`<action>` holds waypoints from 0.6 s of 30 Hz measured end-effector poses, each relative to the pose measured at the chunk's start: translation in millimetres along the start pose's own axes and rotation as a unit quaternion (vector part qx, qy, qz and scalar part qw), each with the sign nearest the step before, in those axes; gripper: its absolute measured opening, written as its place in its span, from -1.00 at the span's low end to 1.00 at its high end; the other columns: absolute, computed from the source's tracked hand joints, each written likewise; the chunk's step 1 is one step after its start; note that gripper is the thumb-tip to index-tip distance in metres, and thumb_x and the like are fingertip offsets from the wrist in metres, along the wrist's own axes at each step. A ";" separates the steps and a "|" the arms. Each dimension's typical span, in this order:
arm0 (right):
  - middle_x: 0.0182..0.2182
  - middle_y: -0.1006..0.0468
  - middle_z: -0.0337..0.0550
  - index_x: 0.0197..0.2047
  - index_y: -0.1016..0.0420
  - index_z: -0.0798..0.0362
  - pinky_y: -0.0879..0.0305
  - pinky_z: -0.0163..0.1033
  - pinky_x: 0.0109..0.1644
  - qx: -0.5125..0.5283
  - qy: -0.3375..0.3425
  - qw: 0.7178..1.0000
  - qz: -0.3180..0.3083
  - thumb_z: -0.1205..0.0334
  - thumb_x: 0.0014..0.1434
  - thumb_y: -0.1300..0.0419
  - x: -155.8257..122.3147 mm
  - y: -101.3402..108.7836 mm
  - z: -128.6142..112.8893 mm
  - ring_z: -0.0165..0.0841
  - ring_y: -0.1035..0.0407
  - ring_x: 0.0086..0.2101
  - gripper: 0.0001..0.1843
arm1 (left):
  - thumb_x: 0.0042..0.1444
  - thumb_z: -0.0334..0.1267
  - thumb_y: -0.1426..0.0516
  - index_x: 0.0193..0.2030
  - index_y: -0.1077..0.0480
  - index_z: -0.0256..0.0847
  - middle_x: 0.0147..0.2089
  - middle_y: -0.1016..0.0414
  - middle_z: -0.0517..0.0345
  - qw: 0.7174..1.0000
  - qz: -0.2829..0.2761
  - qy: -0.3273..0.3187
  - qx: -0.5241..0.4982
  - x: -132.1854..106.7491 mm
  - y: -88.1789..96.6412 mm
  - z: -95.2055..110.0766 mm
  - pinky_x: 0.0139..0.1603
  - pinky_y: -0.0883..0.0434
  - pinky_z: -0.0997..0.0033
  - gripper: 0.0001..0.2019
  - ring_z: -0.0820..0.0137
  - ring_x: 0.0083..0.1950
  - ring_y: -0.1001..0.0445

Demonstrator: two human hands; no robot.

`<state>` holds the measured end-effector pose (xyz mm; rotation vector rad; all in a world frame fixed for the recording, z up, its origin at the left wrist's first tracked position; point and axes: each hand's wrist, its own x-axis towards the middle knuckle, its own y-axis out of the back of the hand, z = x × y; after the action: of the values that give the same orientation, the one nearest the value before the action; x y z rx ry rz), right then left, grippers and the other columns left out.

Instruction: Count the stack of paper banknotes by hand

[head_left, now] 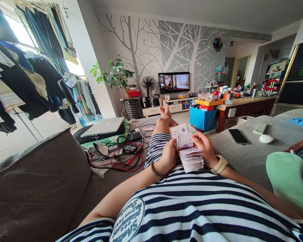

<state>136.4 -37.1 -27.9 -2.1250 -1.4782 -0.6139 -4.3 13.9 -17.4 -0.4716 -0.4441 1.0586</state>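
I lie back on a grey sofa in a striped top, legs stretched toward the TV. My left hand (168,155), a bracelet at its wrist, grips the left side of a stack of banknotes (189,158) over my lap. With a watch on its wrist, my right hand (204,148) pinches the top notes, which are lifted and fanned upward. Both hands are closed on the stack.
A closed laptop (104,127) and a tangle of red and black cables (121,156) lie to my left. A phone (238,136), a remote (260,128) and a white mouse (266,138) rest on the sofa at right. A green cushion (288,174) sits near my right elbow.
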 end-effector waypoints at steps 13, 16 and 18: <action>-0.58 -0.34 -0.24 -0.43 -0.35 0.01 -0.14 -0.25 -0.40 -0.004 -0.002 1.000 0.006 -0.50 0.14 -0.31 4.8 2.8 9.9 -0.40 -0.19 -0.52 -0.31 | -0.14 -0.29 -0.34 -0.17 -0.56 -0.27 -0.13 -0.70 -0.03 1.000 0.014 0.001 0.004 -5.5 -3.5 3.5 0.19 -0.57 0.07 -0.68 0.04 0.01 -0.67; -0.58 -0.31 -0.27 -0.43 -0.35 0.02 -0.09 -0.26 -0.42 -0.025 -0.016 0.999 0.024 -0.52 0.04 -0.37 8.6 4.0 16.4 -0.41 -0.15 -0.52 -0.28 | -0.20 -0.34 -0.36 -0.20 -0.55 -0.28 -0.15 -0.70 -0.05 1.000 0.001 0.000 0.016 -8.9 -5.8 5.7 0.18 -0.57 0.02 -0.67 0.04 -0.03 -0.68; -0.58 -0.28 -0.28 -0.45 -0.33 0.02 -0.05 -0.26 -0.43 -0.040 -0.015 0.999 0.021 -0.50 0.03 -0.37 9.7 4.8 19.1 -0.42 -0.11 -0.51 -0.29 | -0.22 -0.38 -0.35 -0.20 -0.55 -0.28 -0.16 -0.70 -0.05 1.000 -0.005 -0.002 0.019 -10.3 -6.9 6.6 0.19 -0.57 0.02 -0.66 0.04 -0.02 -0.68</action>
<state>145.7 -19.9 -37.6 -2.2288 -1.4441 -0.6398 -7.3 2.9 -9.3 -0.4330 -0.4299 1.0566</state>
